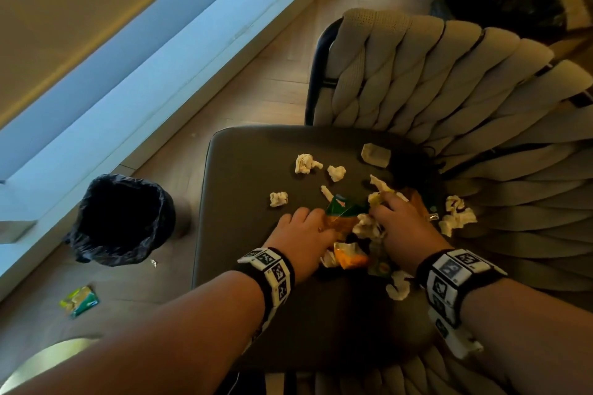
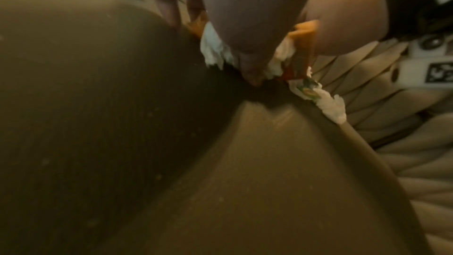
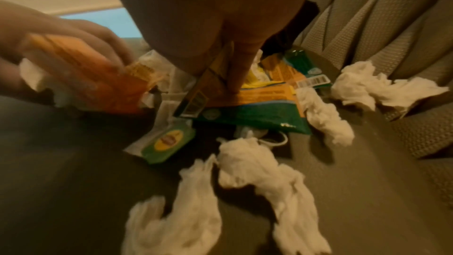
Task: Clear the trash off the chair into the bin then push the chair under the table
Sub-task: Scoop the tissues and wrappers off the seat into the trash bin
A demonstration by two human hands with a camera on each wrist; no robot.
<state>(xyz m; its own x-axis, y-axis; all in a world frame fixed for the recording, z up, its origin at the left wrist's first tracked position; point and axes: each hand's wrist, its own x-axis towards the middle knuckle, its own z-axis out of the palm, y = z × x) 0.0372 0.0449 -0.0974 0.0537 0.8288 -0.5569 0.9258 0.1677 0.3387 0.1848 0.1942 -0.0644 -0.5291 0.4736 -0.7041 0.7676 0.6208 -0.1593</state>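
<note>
The chair's dark seat [image 1: 250, 170] is strewn with crumpled white tissues [image 1: 306, 163] and snack wrappers. My left hand [image 1: 316, 224] grips an orange wrapper [image 3: 85, 80] together with a bit of tissue at the middle of the pile. Close to its right, my right hand [image 1: 388, 212] curls over the heap, thumb and finger pinching a green and orange wrapper [image 3: 257, 115]. More tissues [image 3: 259, 172] lie loose in front of the right wrist. The bin [image 1: 122, 218], lined with a black bag, stands on the floor left of the seat.
The chair's woven beige backrest [image 1: 449, 90] curves round the seat's far and right sides. A green and yellow wrapper [image 1: 80, 300] and a small scrap [image 1: 154, 263] lie on the wooden floor near the bin. A window wall [image 1: 128, 58] runs along the left.
</note>
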